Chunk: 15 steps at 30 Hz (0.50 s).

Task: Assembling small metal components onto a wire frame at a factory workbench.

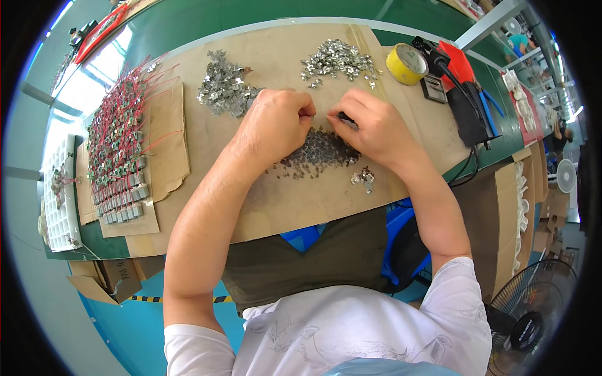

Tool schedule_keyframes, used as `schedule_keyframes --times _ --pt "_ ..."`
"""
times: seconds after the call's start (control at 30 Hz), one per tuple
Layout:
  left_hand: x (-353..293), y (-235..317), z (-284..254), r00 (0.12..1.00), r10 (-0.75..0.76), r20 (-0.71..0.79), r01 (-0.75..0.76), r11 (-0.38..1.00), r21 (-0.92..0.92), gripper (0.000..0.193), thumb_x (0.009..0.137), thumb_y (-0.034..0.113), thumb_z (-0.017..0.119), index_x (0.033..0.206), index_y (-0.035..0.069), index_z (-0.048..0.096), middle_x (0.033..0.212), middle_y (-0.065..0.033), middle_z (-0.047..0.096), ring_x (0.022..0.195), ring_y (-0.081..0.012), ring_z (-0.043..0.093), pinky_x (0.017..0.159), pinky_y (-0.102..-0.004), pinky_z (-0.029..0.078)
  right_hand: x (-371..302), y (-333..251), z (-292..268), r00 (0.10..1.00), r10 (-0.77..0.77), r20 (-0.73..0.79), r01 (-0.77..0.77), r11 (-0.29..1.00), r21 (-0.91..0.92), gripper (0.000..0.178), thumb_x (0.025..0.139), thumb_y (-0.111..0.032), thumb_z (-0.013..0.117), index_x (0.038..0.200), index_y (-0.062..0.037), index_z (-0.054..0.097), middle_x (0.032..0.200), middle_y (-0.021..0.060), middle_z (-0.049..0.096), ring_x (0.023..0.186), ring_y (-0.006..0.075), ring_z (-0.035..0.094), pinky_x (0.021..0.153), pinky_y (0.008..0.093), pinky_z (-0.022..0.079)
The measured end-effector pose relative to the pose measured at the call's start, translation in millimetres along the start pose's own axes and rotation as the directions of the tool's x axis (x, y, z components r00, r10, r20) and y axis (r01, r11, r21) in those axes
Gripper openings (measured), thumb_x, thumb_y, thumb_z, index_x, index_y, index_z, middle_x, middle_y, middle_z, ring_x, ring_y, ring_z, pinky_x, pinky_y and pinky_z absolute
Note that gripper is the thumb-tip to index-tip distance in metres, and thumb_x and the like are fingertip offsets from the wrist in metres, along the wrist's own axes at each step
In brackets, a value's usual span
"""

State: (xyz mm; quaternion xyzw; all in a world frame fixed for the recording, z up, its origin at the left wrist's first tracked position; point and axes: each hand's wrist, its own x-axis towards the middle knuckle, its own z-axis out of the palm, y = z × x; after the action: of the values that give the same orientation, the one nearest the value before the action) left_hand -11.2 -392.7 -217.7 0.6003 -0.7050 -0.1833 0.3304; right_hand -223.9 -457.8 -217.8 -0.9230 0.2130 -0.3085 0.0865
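Observation:
My left hand (276,122) is closed in a pinch above a spread of small dark metal parts (313,156) on brown board. Whatever its fingertips hold is too small to make out. Facing it, my right hand (373,128) is also closed, with a short black piece (346,119) showing between thumb and fingers. The fingertips of the two hands are a small gap apart. Beyond my left hand lies a heap of flat silver metal pieces (222,84). A heap of shiny small metal clips (338,61) lies beyond my right hand. Close by its wrist is a little cluster of shiny parts (363,178).
At the left, rows of small grey components with red wires (119,150) cover cardboard, beside a white compartment tray (59,194). Yellow tape (406,64), a black corded tool (467,109) and blue-handled pliers (489,103) sit at the right. A black fan (530,326) stands at lower right.

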Motion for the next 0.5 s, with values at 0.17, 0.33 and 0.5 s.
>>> schedule_keyframes --times 0.17,0.33,0.5 --pt "0.0 -2.9 4.8 0.996 0.074 -0.054 -0.074 0.997 0.008 0.011 0.079 0.0 0.074 0.089 -0.001 0.077 0.086 -0.0159 0.075 0.08 -0.0313 0.074 0.076 -0.0391 0.06 3.5 9.6 8.4 0.987 -0.153 0.044 0.157 0.984 -0.089 0.018 0.08 -0.008 0.079 0.093 -0.0072 0.068 0.091 0.0075 0.062 0.077 0.0273 0.068 0.062 0.0392 0.056" --pt "-2.0 0.0 1.7 0.996 0.084 -0.02 -0.084 0.996 0.015 0.012 0.079 -0.001 0.072 0.089 -0.002 0.078 0.089 -0.0166 0.075 0.082 -0.0327 0.074 0.078 -0.0399 0.06 -0.7 4.6 -3.7 0.987 -0.126 0.096 0.13 0.991 -0.043 0.023 0.077 -0.006 0.079 0.098 -0.0077 0.071 0.093 0.0074 0.064 0.078 0.0285 0.068 0.066 0.0408 0.058" --pt "-2.5 -2.2 3.0 0.992 0.122 -0.002 -0.122 0.992 0.019 0.013 0.079 -0.001 0.071 0.09 -0.002 0.078 0.094 -0.0162 0.075 0.083 -0.0338 0.073 0.079 -0.0402 0.06 6.3 21.1 -17.7 0.994 0.109 -0.021 -0.108 0.993 0.044 0.015 0.083 -0.003 0.076 0.098 -0.006 0.076 0.093 0.0109 0.068 0.081 0.0305 0.07 0.068 0.039 0.057"
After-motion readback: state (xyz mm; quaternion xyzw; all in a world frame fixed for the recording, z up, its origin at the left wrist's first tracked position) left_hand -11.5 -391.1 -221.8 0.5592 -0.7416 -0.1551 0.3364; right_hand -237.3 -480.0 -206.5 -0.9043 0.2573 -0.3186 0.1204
